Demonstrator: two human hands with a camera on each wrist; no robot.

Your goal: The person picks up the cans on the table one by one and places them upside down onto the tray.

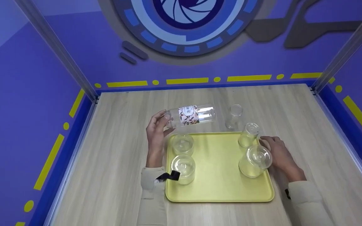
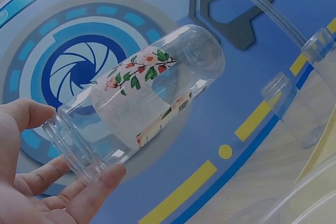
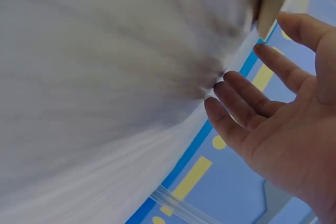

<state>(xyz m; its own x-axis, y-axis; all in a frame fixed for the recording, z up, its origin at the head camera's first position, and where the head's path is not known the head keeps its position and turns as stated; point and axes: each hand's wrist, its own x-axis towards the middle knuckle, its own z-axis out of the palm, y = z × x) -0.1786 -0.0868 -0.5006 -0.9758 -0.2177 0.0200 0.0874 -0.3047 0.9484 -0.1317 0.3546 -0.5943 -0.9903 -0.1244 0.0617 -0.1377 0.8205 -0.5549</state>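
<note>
My left hand (image 1: pixel 156 133) grips a clear bottle (image 1: pixel 205 113) by its threaded neck. The bottle is tipped on its side behind the yellow tray (image 1: pixel 218 185), its base pointing right. A floral label (image 2: pixel 137 95) wraps its middle. Nothing shows inside it. Beside the tray's right edge is my right hand (image 1: pixel 278 153), palm up in the right wrist view, with fingers (image 3: pixel 244 95) loosely bent and holding nothing. Its thumb is close to the tray edge; whether it touches is unclear. Closest to that hand on the tray is a wide clear jar (image 1: pixel 250 166).
On the tray's left side stand two clear containers, one rear (image 1: pixel 182 146) and one front (image 1: pixel 183 171). A narrower clear container (image 1: pixel 247 138) stands at its right rear corner. Another slim one (image 1: pixel 233 116) is on the wooden table (image 1: pixel 121 141) behind the tray. Blue-purple walls (image 1: pixel 74 47) enclose the table.
</note>
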